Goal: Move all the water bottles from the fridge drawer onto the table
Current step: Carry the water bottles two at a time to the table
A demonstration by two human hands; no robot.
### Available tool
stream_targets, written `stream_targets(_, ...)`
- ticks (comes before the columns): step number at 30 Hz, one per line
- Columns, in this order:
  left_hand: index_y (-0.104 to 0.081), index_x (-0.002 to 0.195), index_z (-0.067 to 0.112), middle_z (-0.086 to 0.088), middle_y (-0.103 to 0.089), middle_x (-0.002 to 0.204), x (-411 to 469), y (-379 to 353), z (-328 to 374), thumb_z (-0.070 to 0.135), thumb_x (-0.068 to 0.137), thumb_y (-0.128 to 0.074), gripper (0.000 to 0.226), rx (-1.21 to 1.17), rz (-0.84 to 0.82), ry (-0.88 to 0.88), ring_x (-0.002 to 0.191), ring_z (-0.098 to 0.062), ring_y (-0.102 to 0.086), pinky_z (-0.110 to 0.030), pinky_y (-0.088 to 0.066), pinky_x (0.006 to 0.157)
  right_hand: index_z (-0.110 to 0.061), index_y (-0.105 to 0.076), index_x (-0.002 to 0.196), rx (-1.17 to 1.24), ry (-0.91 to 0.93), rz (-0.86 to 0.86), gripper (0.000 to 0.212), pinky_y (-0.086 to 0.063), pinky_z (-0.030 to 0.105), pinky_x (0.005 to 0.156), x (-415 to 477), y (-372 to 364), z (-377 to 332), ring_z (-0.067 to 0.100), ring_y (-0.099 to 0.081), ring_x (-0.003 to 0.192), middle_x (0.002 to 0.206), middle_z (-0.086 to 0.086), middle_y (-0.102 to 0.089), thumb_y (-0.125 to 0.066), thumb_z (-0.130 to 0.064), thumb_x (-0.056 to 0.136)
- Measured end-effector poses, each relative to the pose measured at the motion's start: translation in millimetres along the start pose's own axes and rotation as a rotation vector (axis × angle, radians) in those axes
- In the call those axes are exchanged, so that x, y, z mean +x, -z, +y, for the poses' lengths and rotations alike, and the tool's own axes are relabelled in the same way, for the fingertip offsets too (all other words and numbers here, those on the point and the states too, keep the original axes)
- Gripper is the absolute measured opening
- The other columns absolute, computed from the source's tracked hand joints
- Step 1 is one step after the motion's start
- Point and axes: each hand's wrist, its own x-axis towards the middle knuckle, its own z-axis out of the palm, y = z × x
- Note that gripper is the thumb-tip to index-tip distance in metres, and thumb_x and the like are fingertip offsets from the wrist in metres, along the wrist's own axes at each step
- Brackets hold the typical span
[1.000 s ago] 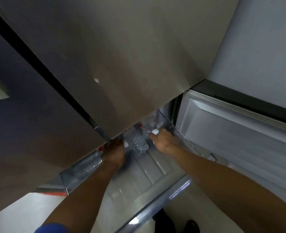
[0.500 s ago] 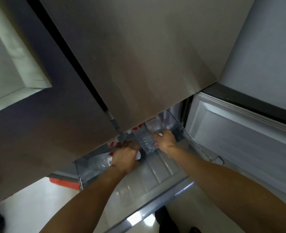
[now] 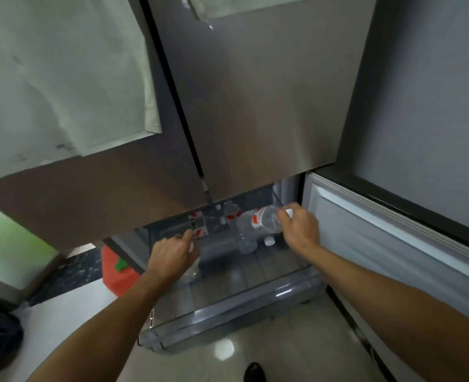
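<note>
Early days on this one, I reckon. Both hands are down in the open fridge drawer and nothing visible has made it to the desk, which isn't in shot at all. The right hand has its fingers wrapped round the cap end of a labelled bottle, which is tipped on its side and looks raised off the drawer floor at the back right. The left hand is curled over the top of a clear bottle at the drawer's left side. You can see the white cap poking out by the knuckles and the body under the palm, so it looks like a proper grip, though whether it's lifted yet I can't tell. Between the hands a loose bottle lies in the drawer, and a back bottle with a red label sits further in, plus some red-labelled stuff at the back left that's too murky to count. So: two in hand, at least two more left to fetch.
</note>
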Motion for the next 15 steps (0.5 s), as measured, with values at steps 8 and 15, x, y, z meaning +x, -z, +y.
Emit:
stream_targets(8, -0.048, 0.090, 0.015, -0.009, -0.065, 0.072, -74, 76, 12, 0.042, 0.092, -0.050, 0.026, -0.110, 0.268, 0.286, 0.058, -0.028, -0.060, -0.035, -0.052, 0.057, -0.014, -0.062, 0.097, -0.120, 0.358, -0.072, 0.034, -0.035, 0.026, 0.061, -42, 43, -54, 0.022, -0.054, 0.071, 0.083, 0.007, -0.065, -0.048, -0.045, 0.090)
stream_targets(15, -0.052, 0.076, 0.011, -0.017, -0.061, 0.056, -172, 145, -20, 0.030, 0.081, -0.069, 0.025, -0.018, 0.558, 0.467, 0.043, -0.033, -0.054, -0.026, -0.030, 0.046, -0.020, -0.055, 0.090, -0.118, 0.703, -0.092, 0.035, -0.044, 0.034, 0.058, -92, 41, -158, 0.028, -0.056, 0.065, 0.072, 0.005, -0.060, -0.041, -0.051, 0.081)
